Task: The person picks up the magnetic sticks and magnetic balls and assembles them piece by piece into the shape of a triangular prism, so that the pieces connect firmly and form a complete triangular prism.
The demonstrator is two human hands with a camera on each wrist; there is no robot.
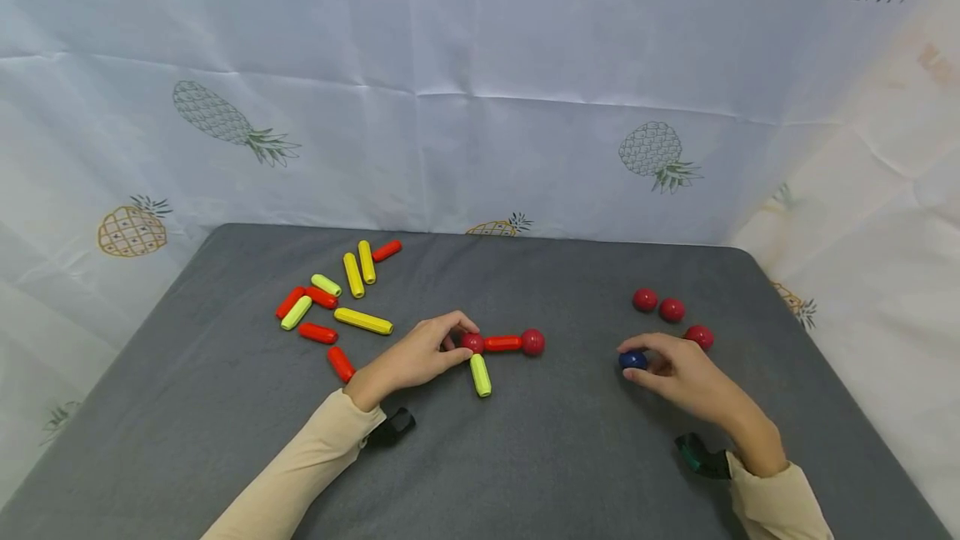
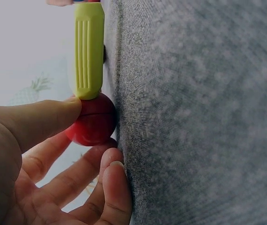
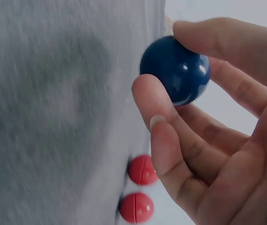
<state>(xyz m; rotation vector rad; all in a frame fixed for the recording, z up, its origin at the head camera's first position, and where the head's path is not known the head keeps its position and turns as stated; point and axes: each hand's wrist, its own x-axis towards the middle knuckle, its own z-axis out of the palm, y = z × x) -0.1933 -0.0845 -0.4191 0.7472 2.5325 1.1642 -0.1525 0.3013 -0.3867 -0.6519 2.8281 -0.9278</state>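
Note:
My left hand (image 1: 422,352) holds a red ball (image 1: 472,342) at the middle of the table, thumb and fingers around it. From that ball a red rod (image 1: 502,343) runs right to a second red ball (image 1: 532,342), and a light green rod (image 1: 481,375) points toward me. In the left wrist view the green rod (image 2: 89,51) meets the ball (image 2: 95,122) under my thumb. On the right, my right hand (image 1: 686,377) pinches a blue ball (image 1: 632,359) between thumb and fingers. The right wrist view shows this blue ball (image 3: 174,70) held off the cloth.
Loose yellow rods (image 1: 363,321), red rods (image 1: 318,332) and light green rods (image 1: 296,312) lie at the back left. Three red balls (image 1: 672,309) rest beyond my right hand. A pineapple-print curtain (image 1: 450,107) hangs behind the grey table (image 1: 570,473).

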